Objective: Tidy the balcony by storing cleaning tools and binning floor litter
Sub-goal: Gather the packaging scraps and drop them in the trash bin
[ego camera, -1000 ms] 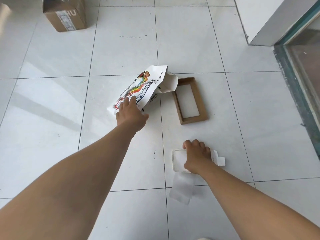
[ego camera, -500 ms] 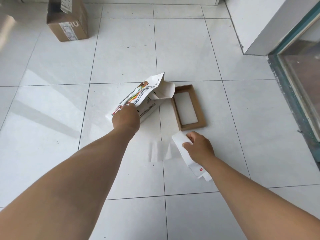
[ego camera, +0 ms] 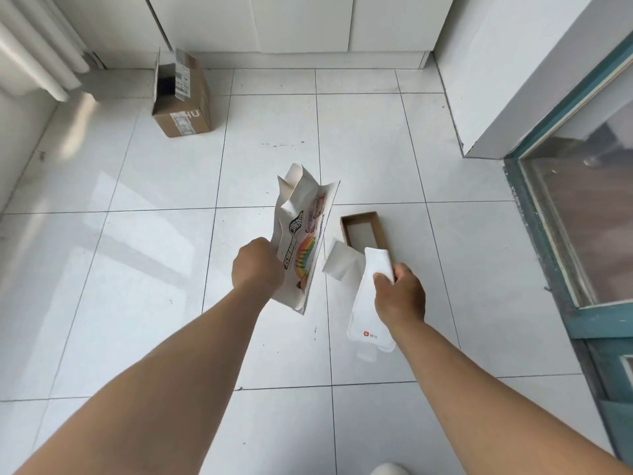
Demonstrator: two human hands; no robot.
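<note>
My left hand (ego camera: 257, 265) grips the edge of a white paper bag (ego camera: 301, 234) with rainbow print, held upright above the floor with its open mouth pointing away. My right hand (ego camera: 399, 296) grips a flat white box (ego camera: 371, 299) with a small red logo, lifted off the tiles; a loose white paper flap (ego camera: 339, 265) hangs from its far end. A shallow brown cardboard tray (ego camera: 363, 231) lies on the floor just beyond the white box.
An open brown shipping carton (ego camera: 181, 97) stands on the white tiled floor at the back left near white cabinets (ego camera: 301, 25). A teal-framed glass door (ego camera: 579, 214) runs along the right. A white wall corner (ego camera: 496, 97) juts out at the back right.
Both hands have lifted their items off the floor: the paper bag now hangs upright in my left hand, and the white box is raised in my right. The view has pulled back and up.
</note>
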